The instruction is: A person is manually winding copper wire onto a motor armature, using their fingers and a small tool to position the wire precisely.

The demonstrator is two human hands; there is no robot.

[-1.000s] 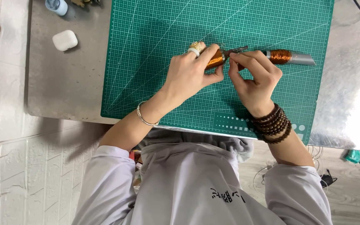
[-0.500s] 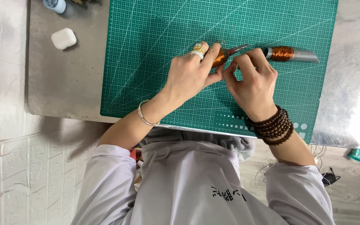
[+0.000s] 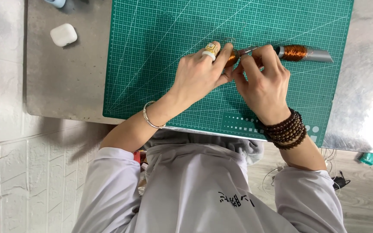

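Head view shows my left hand (image 3: 199, 75) and right hand (image 3: 262, 82) meeting fingertip to fingertip over the green cutting mat (image 3: 160, 51), both pinching a small copper-wire coil (image 3: 232, 57), its wire-wrapped grey mandrel (image 3: 303, 53) lying lengthwise rightward, nearer my right.

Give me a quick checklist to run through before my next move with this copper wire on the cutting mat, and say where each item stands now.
1. Left hand has a grip on the small copper piece: ok, thumb and fingers pinch it.
2. Right hand is at the same spot: ok, its fingertips meet the left ones.
3. Wire spool lies on the mat, within reach: ok, just beyond the right hand.
4. Wire runs free from spool to hands: cannot tell, too thin to see.
5. White case is out of the way: ok, it sits off the mat, far left.
6. Bracelets clear of the work: ok, both stay at the wrists.
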